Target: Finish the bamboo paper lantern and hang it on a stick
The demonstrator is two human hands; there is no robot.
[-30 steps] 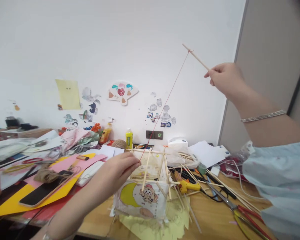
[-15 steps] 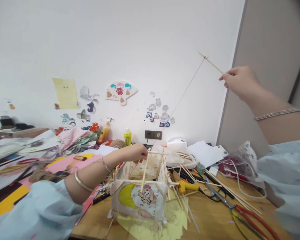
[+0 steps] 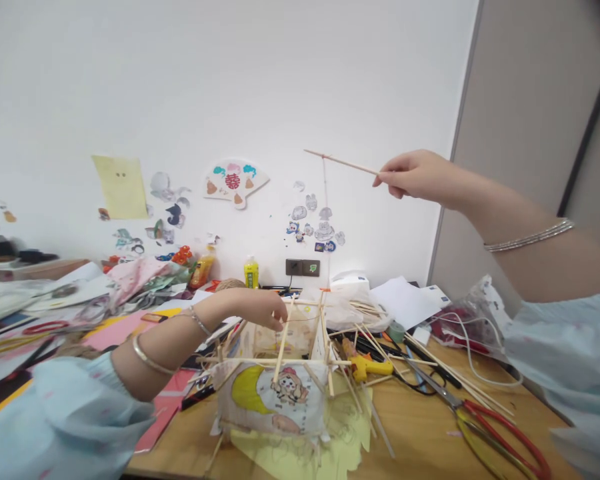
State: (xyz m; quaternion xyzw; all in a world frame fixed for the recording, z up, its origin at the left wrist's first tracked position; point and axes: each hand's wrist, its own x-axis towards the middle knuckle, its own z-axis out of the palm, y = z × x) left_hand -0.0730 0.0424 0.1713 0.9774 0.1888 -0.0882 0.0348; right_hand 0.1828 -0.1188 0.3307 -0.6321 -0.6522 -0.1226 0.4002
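My right hand is raised before the wall and pinches a thin wooden stick by its right end. A fine thread is tied near the stick's tip and hangs down behind the lantern. That lantern, a frame of wooden sticks with paper sides, stands on the table; its front panel bears a yellow moon and a cartoon figure. My left hand is closed over the frame's top, fingertips beside a slanting stick. A thin line runs rightward from those fingers; what exactly they grip is hidden.
A yellow glue gun and red-and-yellow-handled scissors lie to the right among loose sticks. Yellow paper is under the lantern. Coloured paper and cloth crowd the left. A green-labelled bottle stands by the wall.
My right hand has moved left and down with the stick, which now lies nearly level. The thread has swung from slanting to hanging near vertical. My left hand has shifted slightly left and lower.
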